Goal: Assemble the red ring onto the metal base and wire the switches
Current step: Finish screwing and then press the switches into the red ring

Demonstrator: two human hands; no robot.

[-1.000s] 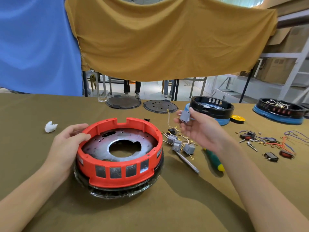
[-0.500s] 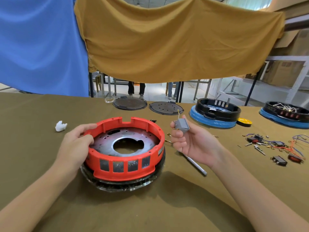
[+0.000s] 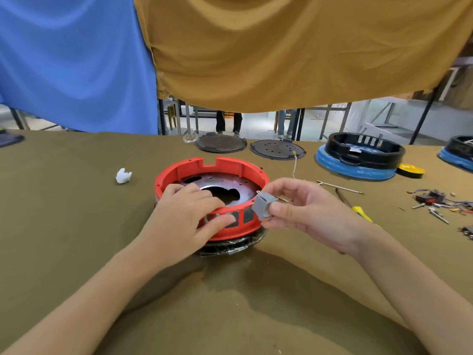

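The red ring (image 3: 225, 166) sits on the round metal base (image 3: 217, 181), which rests on a black plastic-wrapped part on the table. My left hand (image 3: 184, 216) grips the ring's near rim, fingers over the top and thumb against the front slots. My right hand (image 3: 304, 211) pinches a small grey switch (image 3: 263, 204) with a thin yellowish wire rising behind it. The switch is held just outside the ring's right front wall.
A yellow-handled screwdriver (image 3: 358, 210) lies to the right of my right hand. Loose switches and wires (image 3: 440, 201) lie at the far right. Two dark discs (image 3: 277, 149), a black ring on a blue base (image 3: 358, 157) and a white scrap (image 3: 123, 176) are behind.
My left hand slid from the ring's left side to its near rim. My right hand brought the grey switch down and left, close to the ring's front wall.
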